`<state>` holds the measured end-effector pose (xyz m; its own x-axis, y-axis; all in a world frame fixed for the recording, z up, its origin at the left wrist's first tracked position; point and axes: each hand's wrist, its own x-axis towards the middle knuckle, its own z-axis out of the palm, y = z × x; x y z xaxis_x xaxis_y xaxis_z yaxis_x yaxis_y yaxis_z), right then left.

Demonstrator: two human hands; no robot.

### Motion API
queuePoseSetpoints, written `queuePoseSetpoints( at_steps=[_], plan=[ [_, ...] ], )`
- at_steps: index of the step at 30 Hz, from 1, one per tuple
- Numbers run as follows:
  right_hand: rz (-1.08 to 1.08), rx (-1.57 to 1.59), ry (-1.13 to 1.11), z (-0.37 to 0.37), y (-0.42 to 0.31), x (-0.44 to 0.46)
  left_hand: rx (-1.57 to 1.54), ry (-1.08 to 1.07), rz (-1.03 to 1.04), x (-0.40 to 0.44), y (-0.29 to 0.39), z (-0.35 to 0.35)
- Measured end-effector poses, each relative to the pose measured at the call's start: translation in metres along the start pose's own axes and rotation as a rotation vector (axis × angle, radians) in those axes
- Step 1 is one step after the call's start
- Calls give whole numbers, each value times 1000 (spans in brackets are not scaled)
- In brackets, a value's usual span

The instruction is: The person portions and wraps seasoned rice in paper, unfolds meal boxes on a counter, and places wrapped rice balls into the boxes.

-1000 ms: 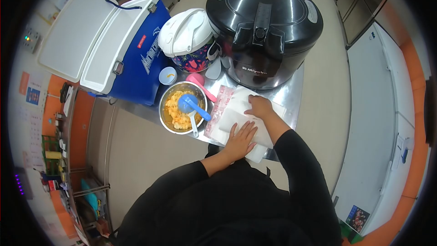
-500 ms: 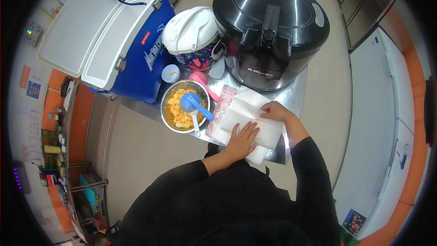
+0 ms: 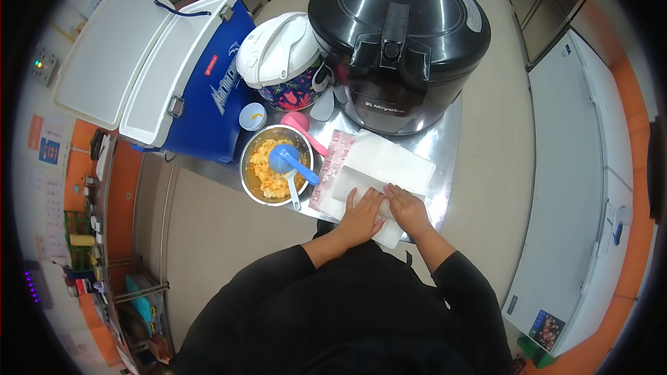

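White paper sheets (image 3: 396, 160) lie on the steel table (image 3: 448, 156), over a red-and-white printed wrapper (image 3: 332, 160). My left hand (image 3: 361, 219) presses on the folded paper near the table's front edge, fingers spread. Right beside it my right hand (image 3: 406, 208) rests on the folded part, its fingertips close to the left hand's and its fingers together; whether they pinch the paper is hidden. To the left of the paper stands a steel bowl (image 3: 244, 175) of orange-yellow food (image 3: 267, 177), with a blue ladle (image 3: 283, 158) and a white-handled utensil (image 3: 294, 191) in it.
A large black cooker (image 3: 399, 48) stands behind the paper. To its left are a white-lidded floral cooker (image 3: 288, 90), an open blue cooler (image 3: 208, 97), a small cup (image 3: 253, 117), a pink ladle (image 3: 306, 132) and a grey paddle (image 3: 323, 106). A white chest freezer (image 3: 570, 180) is at the right.
My right hand has moved from the paper's right side in toward my left hand. The near part of the top sheet is now folded under both hands. My left hand has stayed nearly in place.
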<state>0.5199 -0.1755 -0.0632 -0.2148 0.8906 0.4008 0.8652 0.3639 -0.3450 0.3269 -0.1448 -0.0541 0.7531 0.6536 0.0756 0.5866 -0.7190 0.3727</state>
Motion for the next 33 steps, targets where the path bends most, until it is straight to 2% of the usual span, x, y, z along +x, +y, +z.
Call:
queuePoseSetpoints(
  at_steps=[5, 7, 8, 9, 12, 13, 15, 18, 25, 31, 33],
  plan=[
    [-36, -22, 27, 5, 0, -8, -207, 82, -65, -14, -37, 40],
    [-80, -48, 12, 6, 0, -10, -290, 386, -376, -11, -35, 31],
    [-80, -48, 12, 6, 1, -11, -392, 568, -308, -6, -39, 26],
    [-96, -69, 14, 6, 1, -12, -393, 568, -308, -2, -34, 12],
    [-117, -95, 14, 7, 0, -13, 23, 516, -88, 3, -26, -8],
    [-120, -104, 14, 7, 0, -12, 23, 516, -90, 5, -24, -14],
    [-123, -105, 11, 6, -1, -12, 179, 334, 49, 6, -20, -24],
    [-129, -108, 15, 1, -5, -11, 100, 258, 45, -3, -39, -10],
    [-76, 89, 30, -14, -10, -33, -72, 238, 133, -21, -64, -12],
    [-52, 96, 21, -11, -9, -44, -124, 238, 243, -16, -85, -12],
    [-21, 146, 6, -3, -2, -47, -240, 202, 267, -11, -90, -13]
  ],
)
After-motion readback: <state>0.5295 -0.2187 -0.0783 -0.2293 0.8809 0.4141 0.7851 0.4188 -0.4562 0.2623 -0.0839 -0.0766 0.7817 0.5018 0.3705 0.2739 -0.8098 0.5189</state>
